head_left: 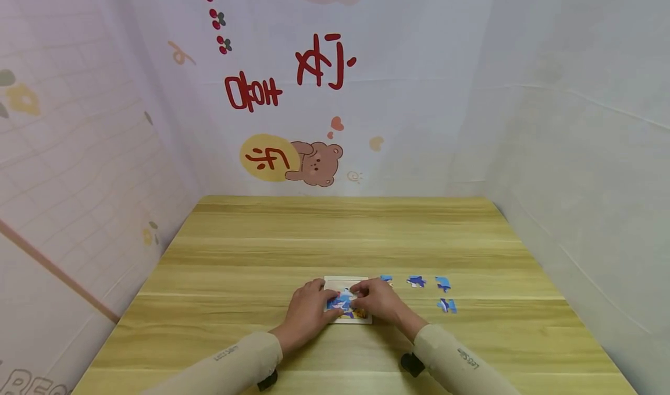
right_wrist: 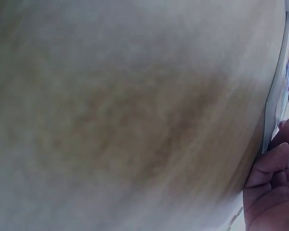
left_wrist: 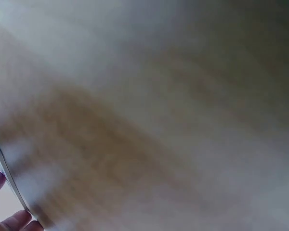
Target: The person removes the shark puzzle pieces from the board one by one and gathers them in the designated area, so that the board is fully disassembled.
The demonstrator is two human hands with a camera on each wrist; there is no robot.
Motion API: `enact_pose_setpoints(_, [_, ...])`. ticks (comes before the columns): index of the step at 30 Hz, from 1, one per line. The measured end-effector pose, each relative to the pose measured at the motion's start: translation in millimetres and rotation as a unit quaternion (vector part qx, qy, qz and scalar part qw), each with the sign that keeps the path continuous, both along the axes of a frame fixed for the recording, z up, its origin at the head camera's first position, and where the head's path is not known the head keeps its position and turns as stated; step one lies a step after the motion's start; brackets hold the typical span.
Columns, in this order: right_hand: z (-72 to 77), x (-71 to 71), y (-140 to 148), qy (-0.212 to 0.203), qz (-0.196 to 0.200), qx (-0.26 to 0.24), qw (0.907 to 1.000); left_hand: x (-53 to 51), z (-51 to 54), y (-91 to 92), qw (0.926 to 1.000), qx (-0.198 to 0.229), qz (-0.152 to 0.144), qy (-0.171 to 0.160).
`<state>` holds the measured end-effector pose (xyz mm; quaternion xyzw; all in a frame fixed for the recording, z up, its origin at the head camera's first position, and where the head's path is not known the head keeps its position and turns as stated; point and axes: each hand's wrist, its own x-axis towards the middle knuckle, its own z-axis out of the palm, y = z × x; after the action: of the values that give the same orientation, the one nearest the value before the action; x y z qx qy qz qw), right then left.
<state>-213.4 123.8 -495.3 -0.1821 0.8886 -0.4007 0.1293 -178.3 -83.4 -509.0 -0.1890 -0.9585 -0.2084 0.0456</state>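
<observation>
A small jigsaw puzzle (head_left: 342,299) with a blue sea picture lies partly filled in a white-edged puzzle tray (head_left: 345,278) near the table's front. At the tray's left side rests my left hand (head_left: 306,309), its index finger and thumb reaching over the puzzle. In the left wrist view, fingertips (left_wrist: 19,219) touch the tray's edge. From the right, my right hand (head_left: 381,299) bends over the tray; thumb and index finger pinch a puzzle piece at the picture's right part, mostly hidden by the fingers. Curled fingers (right_wrist: 274,163) show beside the tray edge in the right wrist view.
Right of the tray lie several loose blue pieces: one piece (head_left: 387,279) partly behind the right hand, a dark blue piece (head_left: 416,281), a corner-like piece (head_left: 442,283) and a lower piece (head_left: 447,305). White printed curtains (head_left: 419,92) border the wooden table (head_left: 335,232).
</observation>
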Motion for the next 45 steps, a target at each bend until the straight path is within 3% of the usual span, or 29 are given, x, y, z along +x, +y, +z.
enact_pose_setpoints(13, [5.8,-0.5,1,-0.06,-0.032,-0.045,0.9967,0.0,4.4,3.9,0.9999,-0.011,0.0,-0.011])
enact_pose_setpoints(18, [4.5,-0.6,2,-0.058,-0.03,-0.054,0.9963,0.2,5.6,5.2,0.9997,-0.011,0.003,-0.02])
enact_pose_setpoints(28, [-4.2,-2.8,0,-0.029,-0.015,-0.067,0.9972,-0.1,2.9,4.9,0.9999,-0.011,0.001,-0.004])
enact_pose_setpoints(36, [-5.0,-1.5,-1,0.003,-0.007,-0.041,0.9991,0.0,1.5,4.9,0.9999,-0.01,0.003,0.0])
enact_pose_setpoints(45, [-2.2,-0.6,3,-0.004,-0.015,-0.051,0.9986,0.2,-0.4,2.9,0.9998,-0.017,0.004,0.013])
